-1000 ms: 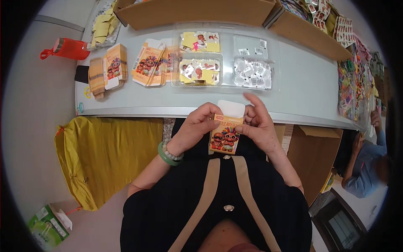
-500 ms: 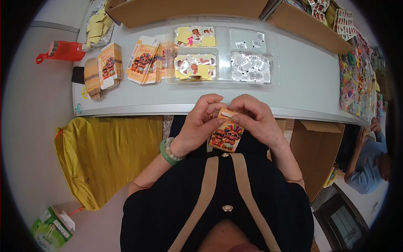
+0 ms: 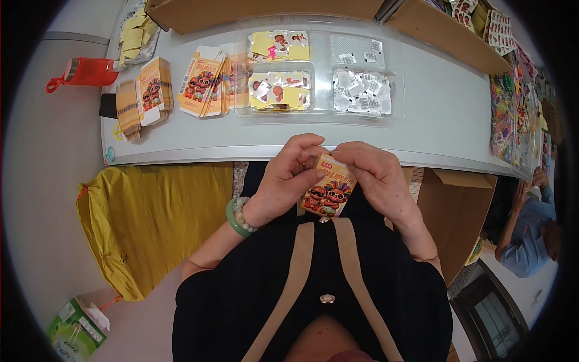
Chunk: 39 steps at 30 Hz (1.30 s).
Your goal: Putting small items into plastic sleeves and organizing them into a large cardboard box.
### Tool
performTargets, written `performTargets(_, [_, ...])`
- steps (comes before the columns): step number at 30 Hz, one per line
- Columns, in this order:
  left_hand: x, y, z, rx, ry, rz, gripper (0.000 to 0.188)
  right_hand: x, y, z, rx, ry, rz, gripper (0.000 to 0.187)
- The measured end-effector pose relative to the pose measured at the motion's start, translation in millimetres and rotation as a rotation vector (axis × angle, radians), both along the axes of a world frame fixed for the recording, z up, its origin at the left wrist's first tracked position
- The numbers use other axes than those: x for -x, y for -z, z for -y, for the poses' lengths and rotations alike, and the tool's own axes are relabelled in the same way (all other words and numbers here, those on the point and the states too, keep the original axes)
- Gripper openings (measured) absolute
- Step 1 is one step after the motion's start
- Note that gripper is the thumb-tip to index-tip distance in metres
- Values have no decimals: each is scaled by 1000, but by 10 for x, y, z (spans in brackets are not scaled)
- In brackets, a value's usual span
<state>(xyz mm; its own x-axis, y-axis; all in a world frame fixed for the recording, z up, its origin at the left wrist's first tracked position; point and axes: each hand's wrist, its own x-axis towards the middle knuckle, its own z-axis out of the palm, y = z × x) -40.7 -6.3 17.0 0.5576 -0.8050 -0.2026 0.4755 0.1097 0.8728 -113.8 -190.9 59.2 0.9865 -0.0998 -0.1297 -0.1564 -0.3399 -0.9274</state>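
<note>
Between my two hands, just in front of the table edge, is a small orange carton [image 3: 329, 192] printed with cartoon figures, its face turned up. My left hand [image 3: 295, 175] is closed on its left side, thumb across the front. My right hand [image 3: 373, 177] grips the upper right corner, its fingers bent over the top edge and its thumb partly hidden. Beyond my hands on the table stands a clear divided tray [image 3: 322, 114] with stickers, yellow cards and small white packets in its compartments.
Flattened cartons [image 3: 202, 84] and another carton stack [image 3: 155, 90] lie at the left of the table. Brown cardboard boxes [image 3: 271, 15] line the back. A yellow sack [image 3: 157, 223] hangs below the left edge; an open cardboard box [image 3: 455, 223] is at right. Another person [image 3: 528, 223] sits far right.
The carton's top, which showed a white opening, now looks closed, its upper front fully visible. My right thumb has moved off the front toward the right edge.
</note>
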Motion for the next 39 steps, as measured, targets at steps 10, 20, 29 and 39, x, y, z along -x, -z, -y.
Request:
performTargets(10, [-18, -71, -26, -59, -17, 59, 42, 64, 50, 80, -385, -17, -194, 28])
performTargets(20, [-28, -154, -88, -297, -36, 257, 33, 111, 250, 95, -422, -78, 35, 26])
performTargets(29, [173, -309, 348, -321, 92, 303, 35, 600, 409, 240, -212, 62, 170, 24])
performTargets(39, [383, -496, 909, -345, 347, 507, 22, 1061, 597, 457, -314, 345, 447, 13])
